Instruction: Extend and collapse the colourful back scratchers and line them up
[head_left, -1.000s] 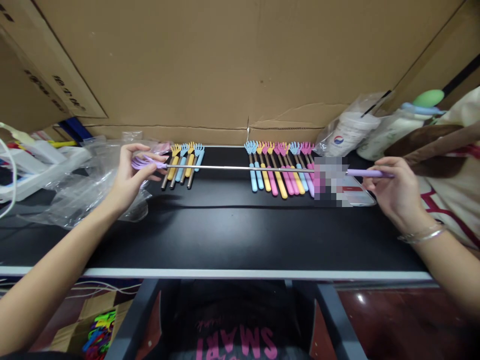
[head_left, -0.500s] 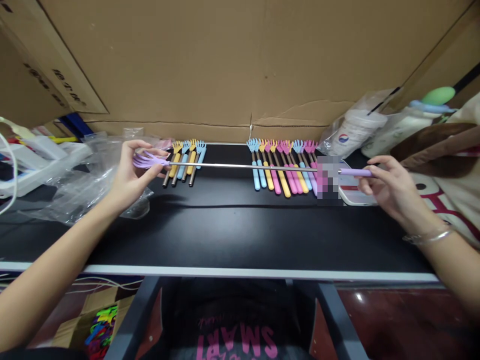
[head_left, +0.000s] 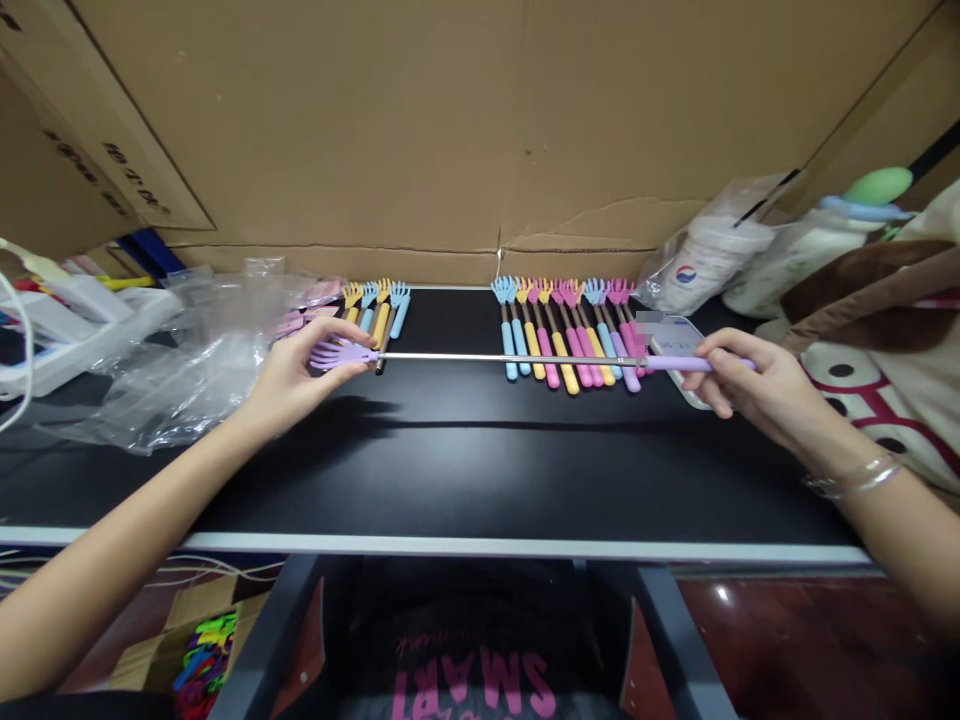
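Observation:
Held level above the black table (head_left: 465, 490) is a purple telescopic back scratcher (head_left: 480, 358), its thin metal rod pulled out. My left hand (head_left: 304, 375) is closed around the claw-shaped head at the left end. At the other end, my right hand (head_left: 750, 380) pinches the purple handle. Behind the rod, a row of back scratchers (head_left: 559, 345) in blue, yellow, pink and purple lies on the right, claws away from me. A smaller group of yellow and blue back scratchers (head_left: 379, 308) lies near my left hand, which partly hides it.
Crumpled clear plastic bags (head_left: 202, 370) lie at the left, beside a white plastic holder (head_left: 97, 335). A phone (head_left: 679, 340) rests near my right hand. Behind it stand a bagged cup (head_left: 705, 265) and a bottle (head_left: 795, 260). A cardboard wall (head_left: 450, 130) closes off the back.
The rod of the purple back scratcher has become shorter. My left hand has moved right and slightly nearer with the claw head; my right hand has come down a little.

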